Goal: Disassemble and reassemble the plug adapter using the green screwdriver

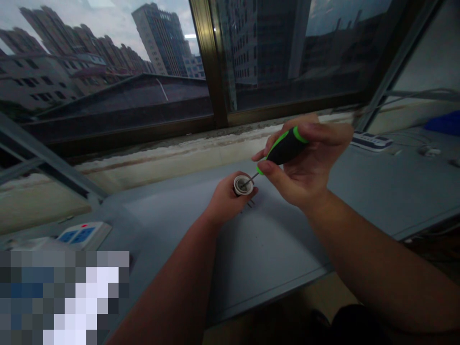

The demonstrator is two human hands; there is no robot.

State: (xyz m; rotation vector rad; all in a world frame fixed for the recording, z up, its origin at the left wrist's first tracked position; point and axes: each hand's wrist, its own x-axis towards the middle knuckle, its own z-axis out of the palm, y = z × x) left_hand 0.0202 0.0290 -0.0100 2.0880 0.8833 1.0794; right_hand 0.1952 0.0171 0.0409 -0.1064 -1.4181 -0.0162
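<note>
My left hand (226, 197) is closed around a small round lamp socket (243, 185), its white rim and hollow inside turned up toward me. Thin metal prongs or pins (250, 204) show just below it; I cannot tell whether they belong to the socket. In my right hand (309, 165) is a screwdriver (285, 147) with a black and green handle, tilted down to the left. Its thin shaft reaches into the socket's opening, where the tip is hard to make out.
Both hands are over a grey table (266, 268) beneath a window (219, 72). A white power strip (86, 235) with a red light sits at the left. At the right lie another power strip (372, 141), cables and something blue (443, 123). The lower left corner is pixelated.
</note>
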